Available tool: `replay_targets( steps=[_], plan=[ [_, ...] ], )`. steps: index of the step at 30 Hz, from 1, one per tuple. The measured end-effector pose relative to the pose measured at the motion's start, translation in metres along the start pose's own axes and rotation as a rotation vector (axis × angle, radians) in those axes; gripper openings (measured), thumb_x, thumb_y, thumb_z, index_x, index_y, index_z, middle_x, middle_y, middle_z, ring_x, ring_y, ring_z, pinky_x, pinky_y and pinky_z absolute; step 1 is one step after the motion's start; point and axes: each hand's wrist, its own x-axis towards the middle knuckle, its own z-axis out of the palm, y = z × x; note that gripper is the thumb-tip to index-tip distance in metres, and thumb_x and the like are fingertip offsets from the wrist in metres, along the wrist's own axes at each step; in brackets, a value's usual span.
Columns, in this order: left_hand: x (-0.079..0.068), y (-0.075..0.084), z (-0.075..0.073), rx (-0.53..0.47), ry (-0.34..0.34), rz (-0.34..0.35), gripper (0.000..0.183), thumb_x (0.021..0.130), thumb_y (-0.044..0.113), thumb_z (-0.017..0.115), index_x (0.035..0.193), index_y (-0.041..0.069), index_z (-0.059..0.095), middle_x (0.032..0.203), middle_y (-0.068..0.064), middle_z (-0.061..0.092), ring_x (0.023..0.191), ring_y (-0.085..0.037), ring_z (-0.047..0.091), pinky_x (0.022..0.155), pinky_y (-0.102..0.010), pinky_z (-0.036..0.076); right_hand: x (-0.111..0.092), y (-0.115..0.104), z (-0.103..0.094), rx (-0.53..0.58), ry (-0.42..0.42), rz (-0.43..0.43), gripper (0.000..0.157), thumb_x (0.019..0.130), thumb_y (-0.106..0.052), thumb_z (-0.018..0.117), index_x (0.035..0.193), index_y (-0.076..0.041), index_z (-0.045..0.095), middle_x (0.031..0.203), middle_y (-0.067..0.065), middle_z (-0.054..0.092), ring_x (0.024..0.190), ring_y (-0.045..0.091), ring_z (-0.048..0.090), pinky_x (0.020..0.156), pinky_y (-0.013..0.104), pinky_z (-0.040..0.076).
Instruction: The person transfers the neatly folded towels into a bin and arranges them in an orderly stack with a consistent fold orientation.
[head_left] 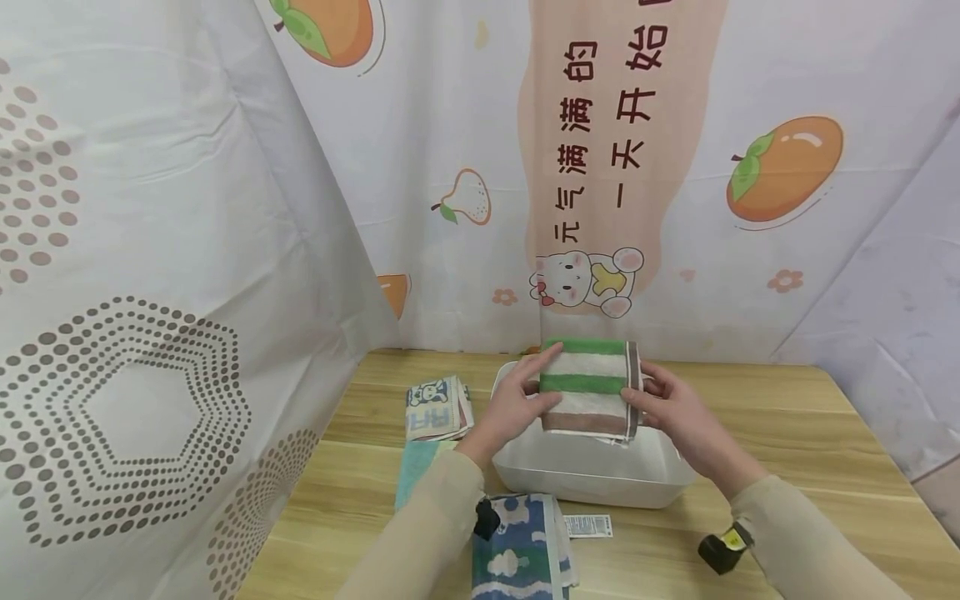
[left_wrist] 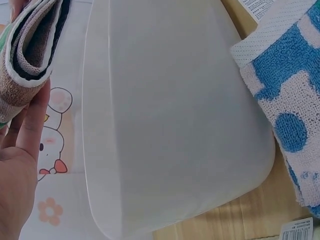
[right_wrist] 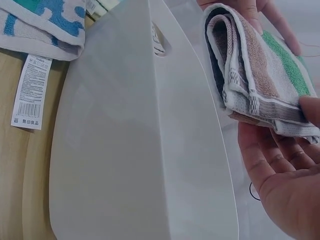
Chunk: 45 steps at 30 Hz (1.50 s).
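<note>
A folded striped towel (head_left: pixel 585 387) in green, white and brown is held up over the white plastic bin (head_left: pixel 592 492). My left hand (head_left: pixel 521 398) grips its left edge, thumb on the near face and fingers behind. At the opposite edge my right hand (head_left: pixel 671 408) pinches it between thumb and fingers. The right wrist view shows the towel's rolled, layered fold (right_wrist: pixel 250 75) with the right fingers (right_wrist: pixel 257 155) underneath. In the left wrist view the left hand (left_wrist: pixel 20 165) supports the towel's end from below.
A blue patterned towel (head_left: pixel 517 550) with a white care label (head_left: pixel 588 526) lies in front of the bin. Left of the bin are a folded towel with a cartoon print (head_left: pixel 433 408) and a light turquoise towel (head_left: pixel 415 467). A printed curtain (head_left: pixel 450 125) hangs behind the wooden table (head_left: pixel 787 433).
</note>
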Motion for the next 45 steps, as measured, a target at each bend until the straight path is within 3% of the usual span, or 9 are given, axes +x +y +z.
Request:
replay_targets(
  steps=[8, 14, 23, 30, 36, 42, 45],
  plan=[
    [0.005, 0.002, -0.002, -0.156, 0.009, -0.075, 0.085, 0.096, 0.005, 0.070, 0.156, 0.051, 0.032, 0.157, -0.006, 0.036, 0.124, -0.035, 0.061, 0.086, -0.042, 0.060, 0.005, -0.006, -0.001, -0.002, -0.007, 0.011, 0.075, 0.103, -0.024, 0.064, 0.159, 0.002, 0.022, 0.134, 0.021, 0.057, 0.105, 0.009, 0.066, 0.089, 0.030, 0.058],
    [0.012, 0.000, -0.004, -0.154, 0.035, -0.108, 0.085, 0.095, 0.007, 0.072, 0.154, 0.053, 0.033, 0.153, -0.003, 0.040, 0.121, -0.029, 0.063, 0.084, -0.039, 0.061, 0.009, -0.008, -0.003, 0.008, -0.011, 0.026, 0.074, 0.102, -0.023, 0.065, 0.159, 0.002, 0.023, 0.129, 0.015, 0.061, 0.104, 0.010, 0.067, 0.089, 0.030, 0.058],
    [0.024, -0.005, -0.009, -0.155, 0.039, -0.139, 0.081, 0.093, 0.010, 0.074, 0.152, 0.052, 0.038, 0.151, -0.005, 0.045, 0.113, -0.023, 0.066, 0.080, -0.038, 0.061, 0.018, -0.009, -0.006, -0.012, -0.023, 0.046, 0.077, 0.103, -0.025, 0.063, 0.160, 0.003, 0.019, 0.142, 0.029, 0.051, 0.105, 0.011, 0.066, 0.091, 0.033, 0.058],
    [0.031, -0.007, -0.012, -0.107, 0.051, -0.185, 0.074, 0.094, 0.018, 0.074, 0.151, 0.052, 0.041, 0.151, -0.004, 0.047, 0.107, -0.022, 0.068, 0.078, -0.038, 0.061, 0.024, -0.010, -0.008, -0.038, -0.040, 0.076, 0.078, 0.103, -0.027, 0.063, 0.160, 0.002, 0.018, 0.141, 0.029, 0.051, 0.105, 0.016, 0.067, 0.090, 0.036, 0.059],
    [0.036, -0.008, -0.013, -0.078, 0.050, -0.200, 0.072, 0.096, 0.020, 0.073, 0.154, 0.046, 0.040, 0.148, -0.006, 0.049, 0.102, -0.024, 0.068, 0.075, -0.039, 0.062, 0.032, -0.008, -0.010, -0.026, -0.049, 0.104, 0.078, 0.104, -0.025, 0.063, 0.160, 0.002, 0.016, 0.138, 0.027, 0.055, 0.101, 0.018, 0.068, 0.088, 0.038, 0.060],
    [0.043, -0.012, -0.016, -0.125, 0.027, -0.235, 0.070, 0.095, 0.019, 0.074, 0.153, 0.044, 0.043, 0.146, -0.006, 0.050, 0.102, -0.024, 0.068, 0.074, -0.041, 0.063, 0.037, -0.005, -0.013, -0.017, -0.063, 0.123, 0.079, 0.104, -0.025, 0.062, 0.161, 0.002, 0.014, 0.132, 0.022, 0.061, 0.101, 0.020, 0.068, 0.088, 0.040, 0.060],
    [0.045, -0.015, -0.018, -0.156, 0.005, -0.254, 0.070, 0.096, 0.018, 0.073, 0.155, 0.038, 0.042, 0.144, -0.006, 0.052, 0.101, -0.025, 0.068, 0.075, -0.042, 0.062, 0.040, -0.003, -0.015, -0.014, -0.073, 0.134, 0.078, 0.104, -0.025, 0.062, 0.161, 0.001, 0.016, 0.127, 0.018, 0.064, 0.100, 0.021, 0.069, 0.088, 0.041, 0.060]
  ],
)
